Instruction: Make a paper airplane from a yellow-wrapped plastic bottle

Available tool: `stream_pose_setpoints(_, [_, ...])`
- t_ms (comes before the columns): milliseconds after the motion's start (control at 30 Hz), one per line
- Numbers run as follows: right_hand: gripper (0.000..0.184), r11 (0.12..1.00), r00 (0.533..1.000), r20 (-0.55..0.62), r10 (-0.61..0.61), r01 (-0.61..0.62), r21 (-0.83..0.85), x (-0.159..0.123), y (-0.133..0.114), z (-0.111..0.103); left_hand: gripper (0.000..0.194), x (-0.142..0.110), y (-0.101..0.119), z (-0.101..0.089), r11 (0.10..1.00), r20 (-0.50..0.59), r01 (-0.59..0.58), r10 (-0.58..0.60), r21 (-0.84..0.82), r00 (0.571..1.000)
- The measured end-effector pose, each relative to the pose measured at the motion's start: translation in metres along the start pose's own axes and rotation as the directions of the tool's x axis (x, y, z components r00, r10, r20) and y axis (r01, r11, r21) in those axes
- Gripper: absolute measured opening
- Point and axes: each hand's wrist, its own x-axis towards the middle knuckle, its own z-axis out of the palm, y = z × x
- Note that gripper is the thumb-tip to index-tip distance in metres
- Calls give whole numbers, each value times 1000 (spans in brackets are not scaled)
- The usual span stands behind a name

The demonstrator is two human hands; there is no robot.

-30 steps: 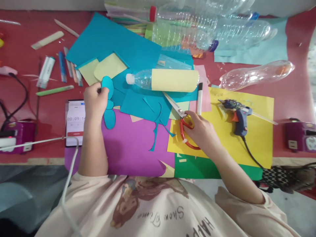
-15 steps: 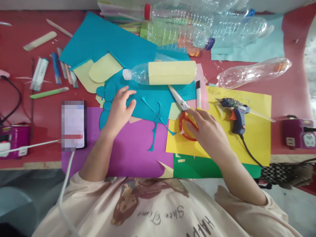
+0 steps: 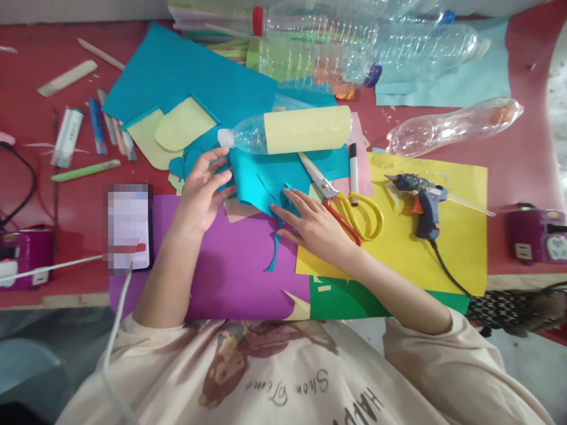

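My left hand (image 3: 201, 192) grips the left edge of a teal paper sheet (image 3: 259, 183) and lifts that edge a little, fingers curled round it. My right hand (image 3: 312, 224) lies flat with spread fingers on the lower right part of the same teal sheet. Just beyond the sheet lies a clear plastic bottle wrapped in pale yellow paper (image 3: 305, 128). Red-and-yellow-handled scissors (image 3: 349, 206) rest free on the yellow sheet (image 3: 447, 248), right of my right hand. A purple sheet (image 3: 221, 265) lies under both hands.
A blue glue gun (image 3: 420, 200) with its cord sits on the yellow sheet. A black marker (image 3: 353, 171) lies beside the scissors. Several empty clear bottles (image 3: 367, 47) are at the back. A phone (image 3: 128, 227) lies left; pens and sticks (image 3: 88, 130) lie far left.
My right hand has let go of the scissors and moved left onto the teal sheet. My left hand put down the small teal cut-out and took hold of the sheet's edge.
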Motion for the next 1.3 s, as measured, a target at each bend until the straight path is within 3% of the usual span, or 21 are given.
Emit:
stream_pose_setpoints(133, [43, 999, 1000, -28, -5, 6, 45, 0, 7, 6, 36, -6, 6, 3, 989, 67, -38, 29, 143, 997])
stream_pose_setpoints(267, [37, 998, 997, -67, -44, 47, 39, 0, 12, 10, 29, -12, 8, 7, 949, 58, -103, 89, 298, 994])
stream_pose_setpoints(500, [37, 997, 995, -72, -69, 72, 40, 1, 6, 12, 28, -13, 6, 7, 933, 55, -103, 90, 346, 994])
stream_pose_setpoints(700, [26, 959, 994, -104, 41, -10, 285, 1, 7, 13, 28, -12, 6, 6, 930, 71, -118, 99, 349, 992])
stream_pose_setpoints(933, [25, 916, 941, -255, 223, -113, 385, 6, 23, -13, 33, -9, 4, 4, 937, 92, -95, 68, 337, 993])
stream_pose_setpoints(1000, [26, 912, 947, -228, 226, -123, 392, 8, 26, -17, 34, -10, 4, 4, 937, 93, -91, 63, 336, 994])
stream_pose_setpoints(1100, [21, 915, 978, -87, 191, -146, 375, 10, 22, -14, 33, -10, 5, 5, 931, 90, -93, 65, 353, 994])
stream_pose_setpoints(1200, [22, 940, 977, 36, 212, -214, 266, 10, 11, -7, 33, -10, 5, 5, 929, 89, -96, 68, 357, 994])
stream_pose_setpoints(1300, [13, 957, 971, 71, 227, -236, 168, 9, 3, -5, 32, -9, 5, 5, 930, 91, -97, 69, 354, 993])
